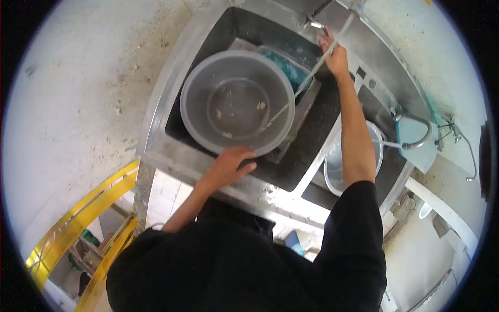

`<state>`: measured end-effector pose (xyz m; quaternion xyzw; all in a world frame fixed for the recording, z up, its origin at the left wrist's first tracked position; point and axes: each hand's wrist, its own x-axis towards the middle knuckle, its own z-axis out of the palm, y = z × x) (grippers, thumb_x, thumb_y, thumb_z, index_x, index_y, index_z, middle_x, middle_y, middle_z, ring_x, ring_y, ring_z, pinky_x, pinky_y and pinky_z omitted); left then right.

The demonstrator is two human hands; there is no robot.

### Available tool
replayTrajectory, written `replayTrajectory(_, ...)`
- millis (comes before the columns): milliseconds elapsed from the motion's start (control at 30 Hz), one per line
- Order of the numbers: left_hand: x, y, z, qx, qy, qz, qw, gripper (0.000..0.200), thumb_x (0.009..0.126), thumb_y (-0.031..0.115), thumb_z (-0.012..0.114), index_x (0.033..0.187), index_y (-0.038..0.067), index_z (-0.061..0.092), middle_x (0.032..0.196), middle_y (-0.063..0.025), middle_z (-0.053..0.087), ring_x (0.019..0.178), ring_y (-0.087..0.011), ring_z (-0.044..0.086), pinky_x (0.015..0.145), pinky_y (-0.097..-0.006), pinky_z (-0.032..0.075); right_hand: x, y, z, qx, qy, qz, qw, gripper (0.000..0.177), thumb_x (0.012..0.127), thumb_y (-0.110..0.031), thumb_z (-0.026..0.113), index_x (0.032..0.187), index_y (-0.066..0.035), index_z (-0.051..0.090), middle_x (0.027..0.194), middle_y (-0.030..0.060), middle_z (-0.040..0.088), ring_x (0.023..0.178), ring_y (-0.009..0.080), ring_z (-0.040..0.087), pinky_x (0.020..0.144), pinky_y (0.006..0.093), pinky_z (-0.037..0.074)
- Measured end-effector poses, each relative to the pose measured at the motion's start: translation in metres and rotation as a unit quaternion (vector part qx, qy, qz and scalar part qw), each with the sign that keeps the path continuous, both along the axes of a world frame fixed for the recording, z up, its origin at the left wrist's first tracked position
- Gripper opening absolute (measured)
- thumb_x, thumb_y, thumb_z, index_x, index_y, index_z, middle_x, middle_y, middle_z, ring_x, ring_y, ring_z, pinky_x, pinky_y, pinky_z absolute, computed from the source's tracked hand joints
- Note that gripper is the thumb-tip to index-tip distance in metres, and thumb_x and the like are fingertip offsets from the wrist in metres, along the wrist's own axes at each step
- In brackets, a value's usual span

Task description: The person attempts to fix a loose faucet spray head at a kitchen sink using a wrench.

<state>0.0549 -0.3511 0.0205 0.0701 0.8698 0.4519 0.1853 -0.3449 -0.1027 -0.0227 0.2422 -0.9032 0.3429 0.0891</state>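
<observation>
A large grey basin (238,101) sits in the left compartment of the metal sink (171,164), with small pale scraps on its bottom. My left hand (232,167) rests on the basin's near rim, fingers apart. At the back of the sink my right hand (333,52) is raised beside a metal tap (315,23), fingers bent; what they hold, if anything, is hidden. A pale hose (315,67) passes by my right hand and slopes down into the basin. Behind the basin lies a teal container (287,66), partly hidden.
In the right compartment stands a white bucket (333,161), partly under my right forearm. A curved faucet (420,141) reaches over that side, beside a light blue board (418,151). Yellow rails (78,216) stand at the lower left.
</observation>
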Motion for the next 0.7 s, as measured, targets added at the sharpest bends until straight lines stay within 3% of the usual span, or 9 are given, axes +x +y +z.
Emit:
replayTrajectory(67,0.008,0.0,0.008,-0.012,-0.004,0.007,1.0,0.038,0.095,0.031,0.066,0.124,0.006,0.064,0.13,-0.0161,0.061,0.124,-0.0366,0.054,0.106,-0.0468,0.039,0.002,0.008,-0.006,-0.003,0.007,0.011,1.0,0.036,0.099,-0.017,0.06,0.134,-0.013,0.062,0.141,0.003,0.059,0.129,0.0332,0.056,0.099,0.0375,0.05)
replayTrajectory(100,0.01,0.0,0.014,-0.016,0.0,0.014,1.0,0.038,0.095,0.031,0.065,0.124,0.006,0.064,0.13,-0.0164,0.061,0.123,-0.0369,0.055,0.106,-0.0464,0.04,0.012,0.012,-0.001,-0.022,-0.012,0.01,1.0,0.038,0.099,-0.025,0.056,0.136,-0.017,0.061,0.15,0.0138,0.048,0.14,0.036,0.043,0.113,0.0393,0.038)
replayTrajectory(200,0.012,-0.009,0.034,-0.024,0.021,0.031,0.999,0.038,0.095,0.03,0.065,0.124,0.005,0.064,0.129,-0.0166,0.062,0.121,-0.0372,0.055,0.105,-0.0458,0.041,0.065,0.022,0.027,-0.077,-0.039,-0.095,0.992,0.039,0.099,-0.026,0.059,0.136,-0.012,0.061,0.146,0.0158,0.053,0.136,0.0322,0.05,0.111,0.0366,0.04)
replayTrajectory(300,0.004,-0.019,0.062,0.03,-0.041,0.101,0.994,0.034,0.094,0.028,0.066,0.119,0.004,0.066,0.12,-0.0172,0.066,0.113,-0.0365,0.061,0.096,-0.0429,0.048,0.138,0.045,0.011,-0.323,-0.131,-0.145,0.926,0.041,0.102,-0.021,0.06,0.134,0.003,0.057,0.135,0.0162,0.061,0.124,0.0208,0.058,0.107,0.033,0.042)
replayTrajectory(333,0.006,-0.024,0.057,0.031,-0.031,0.108,0.993,0.033,0.096,0.027,0.064,0.118,0.003,0.066,0.117,-0.0163,0.067,0.111,-0.034,0.063,0.093,-0.0399,0.05,0.171,0.055,0.008,-0.335,-0.147,-0.162,0.916,0.039,0.102,-0.019,0.06,0.133,0.004,0.057,0.135,0.0159,0.062,0.123,0.0221,0.059,0.108,0.0338,0.041)
replayTrajectory(400,0.003,-0.024,0.039,0.038,-0.009,0.112,0.993,0.032,0.098,0.027,0.063,0.118,0.003,0.066,0.114,-0.0154,0.069,0.108,-0.0314,0.066,0.09,-0.037,0.052,0.246,0.061,0.023,-0.362,-0.233,-0.231,0.872,0.038,0.101,-0.021,0.061,0.132,0.002,0.059,0.118,0.0106,0.069,0.108,0.0159,0.064,0.092,0.0275,0.05)
replayTrajectory(467,-0.014,-0.022,0.011,0.243,-0.091,0.168,0.951,0.031,0.1,0.027,0.061,0.118,0.002,0.066,0.113,-0.0122,0.071,0.107,-0.0228,0.068,0.089,-0.0318,0.052,0.303,0.053,0.024,-0.426,-0.291,-0.248,0.82,0.039,0.101,-0.024,0.063,0.132,-0.002,0.059,0.117,0.0088,0.068,0.101,0.015,0.065,0.084,0.028,0.053)
replayTrajectory(567,-0.06,0.011,-0.034,0.336,-0.209,0.217,0.892,0.032,0.101,0.028,0.062,0.118,0.002,0.067,0.115,-0.0102,0.07,0.108,-0.0196,0.068,0.092,-0.0327,0.052,0.359,0.012,0.053,-0.501,-0.349,-0.266,0.746,0.037,0.101,-0.026,0.062,0.132,-0.006,0.058,0.117,0.0068,0.068,0.097,0.015,0.066,0.079,0.0284,0.053)
replayTrajectory(700,-0.114,0.059,-0.071,0.418,-0.207,0.243,0.85,0.03,0.099,0.029,0.065,0.113,0.003,0.069,0.106,-0.0105,0.071,0.097,-0.0185,0.071,0.084,-0.0317,0.056,0.415,-0.026,0.076,-0.461,-0.361,-0.252,0.77,0.039,0.101,-0.028,0.062,0.133,-0.007,0.058,0.121,0.0089,0.066,0.101,0.0171,0.066,0.084,0.0308,0.054)
